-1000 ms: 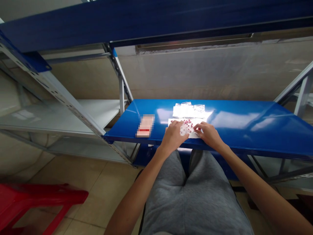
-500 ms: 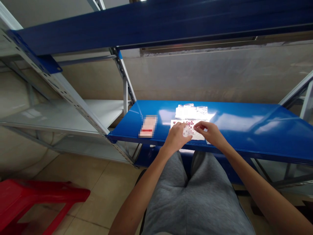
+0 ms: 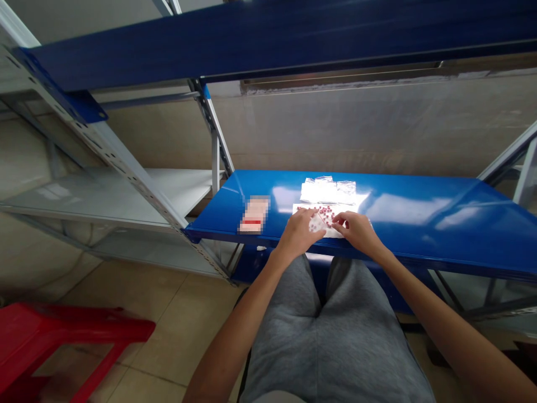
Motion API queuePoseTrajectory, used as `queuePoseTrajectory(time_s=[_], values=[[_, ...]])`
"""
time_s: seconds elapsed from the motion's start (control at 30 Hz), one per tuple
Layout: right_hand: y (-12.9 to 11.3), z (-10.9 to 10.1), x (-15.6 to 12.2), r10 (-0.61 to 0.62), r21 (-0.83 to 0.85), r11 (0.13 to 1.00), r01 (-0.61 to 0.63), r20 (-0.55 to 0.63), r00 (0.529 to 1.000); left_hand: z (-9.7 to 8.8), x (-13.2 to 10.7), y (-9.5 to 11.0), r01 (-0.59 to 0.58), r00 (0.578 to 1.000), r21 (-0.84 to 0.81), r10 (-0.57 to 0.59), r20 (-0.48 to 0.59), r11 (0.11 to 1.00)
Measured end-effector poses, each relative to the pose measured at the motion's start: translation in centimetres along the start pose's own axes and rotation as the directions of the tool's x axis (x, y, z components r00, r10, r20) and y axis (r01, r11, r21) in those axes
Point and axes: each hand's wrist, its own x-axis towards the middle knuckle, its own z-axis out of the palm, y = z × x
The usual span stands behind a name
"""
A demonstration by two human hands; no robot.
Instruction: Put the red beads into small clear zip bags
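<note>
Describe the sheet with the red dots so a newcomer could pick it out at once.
On the blue steel shelf, find the left hand and right hand at its front edge. Under them lies the white sheet, dotted with small red spots, just in front of clear plastic bags.

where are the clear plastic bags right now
In the head view, the clear plastic bags lie on the blue metal shelf, just beyond the white sheet with red dots, which the left hand and right hand are on.

blurred packet (image 3: 254,215) | red bits (image 3: 326,212): too small to tell | clear bags (image 3: 328,190): glare-washed
</note>
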Motion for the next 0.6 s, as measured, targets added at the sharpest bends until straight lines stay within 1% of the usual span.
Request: queuePoseTrajectory(time_s=[0.07,0.2,0.33,0.43,0.5,0.53,0.6], values=[[0.0,0.5,-0.1,-0.024,-0.066,0.997,0.025,0.016,1.000,0.0,0.0,-0.2,0.006,1.000,0.007,-0.006,-0.002,1.000],[-0.3,1.0,0.1,-0.028,-0.166,0.985,0.036,0.054,0.998,-0.1,0.0,-0.4,0.008,1.000,0.016,-0.008,0.002,1.000],[-0.3,0.8,0.2,-0.029,-0.175,0.984,0.040,0.068,0.997,-0.1,-0.1,-0.4,0.011,1.000,0.029,-0.012,0.014,1.000],[-0.4,0.2,0.3,-0.030,-0.085,0.996,0.032,0.024,0.999,0.1,-0.2,-0.3,0.011,1.000,0.046,-0.012,0.021,0.999],[-0.8,-0.4,0.4,-0.009,0.044,0.999,0.009,0.012,1.000,0.2,-0.3,-0.1,0.008,1.000,0.040,-0.009,0.024,0.999],[-1.1,-0.7,0.5,-0.009,0.118,0.993,0.007,0.022,1.000,0.3,-0.3,-0.1,0.010,1.000,0.032,-0.011,0.025,0.999],[-1.8,-1.2,0.7,-0.052,0.247,0.968,0.035,0.062,0.997,0.5,-0.3,0.0,0.025,0.999,0.010,-0.025,0.031,1.000]])
